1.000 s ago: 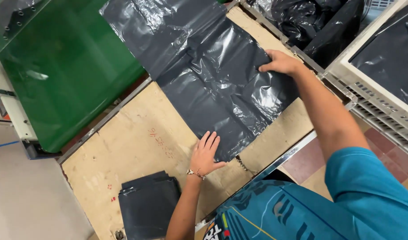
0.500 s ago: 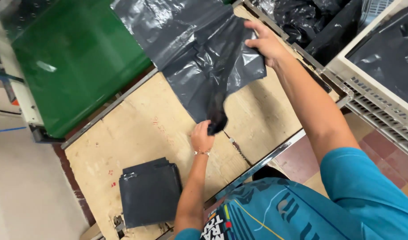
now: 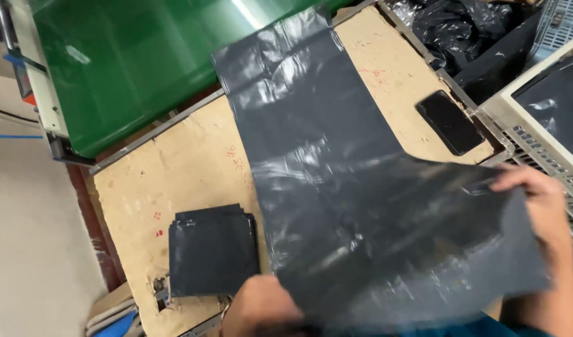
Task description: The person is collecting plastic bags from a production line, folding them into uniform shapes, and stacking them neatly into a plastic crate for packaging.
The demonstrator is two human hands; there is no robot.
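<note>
1. Holding a large dark grey plastic bag at its near end, both hands keep that end raised off the worktop; the far end lies flat and runs up to the green belt.
2. The right hand is at the bag's right edge, fingers curled over the top of the sheet and gripping it.
3. The left hand is at the bag's lower left edge, at the bottom of the view; it looks closed on the plastic, though blur and the sheet hide its fingers.
4. The bag is glossy and creased, and covers the middle of the worktop from the belt down to the person.
5. A stack of folded dark bags, square in shape, lies flat on the worktop just left of the held bag, near the left hand.
6. A black phone, flat and rectangular, lies near the worktop's right corner, apart from the bag.
7. Small red marks dot the brown board to the left of the bag.
8. A heap of crumpled black plastic sits beyond the worktop's right edge.
9. A pale slatted crate stands at the far right, with dark plastic inside.
</note>
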